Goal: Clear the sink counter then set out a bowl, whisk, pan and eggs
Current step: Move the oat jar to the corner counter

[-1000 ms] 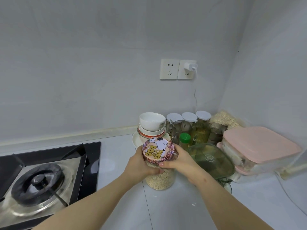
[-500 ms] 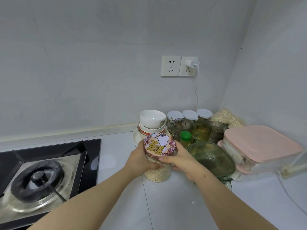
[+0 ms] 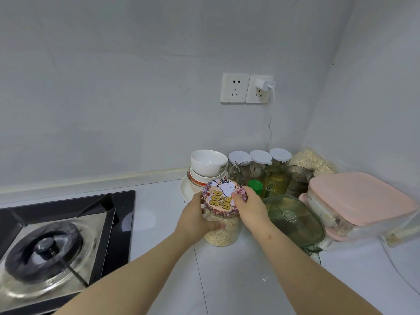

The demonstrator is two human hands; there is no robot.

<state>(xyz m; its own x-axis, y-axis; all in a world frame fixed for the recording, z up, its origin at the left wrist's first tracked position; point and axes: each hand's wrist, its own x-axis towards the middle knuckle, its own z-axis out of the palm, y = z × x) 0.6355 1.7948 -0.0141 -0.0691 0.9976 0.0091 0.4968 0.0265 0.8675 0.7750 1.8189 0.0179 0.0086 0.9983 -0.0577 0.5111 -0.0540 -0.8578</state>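
Hands: your left hand (image 3: 197, 218) wraps the clear oat jar (image 3: 221, 230); your right hand (image 3: 248, 206) grips its cartoon lid (image 3: 223, 197).
Jar: it stands on the white surface (image 3: 238, 280), near centre.
Bowl: white bowl (image 3: 208, 161) tops a stack just behind the jar.
Crowding: lidded jars (image 3: 260, 165), green-capped bottle (image 3: 255, 186), green container (image 3: 293, 220), pink-lidded box (image 3: 361, 196) at right.
Left: stove burner (image 3: 44, 248).
Unclear: the far jars' contents.
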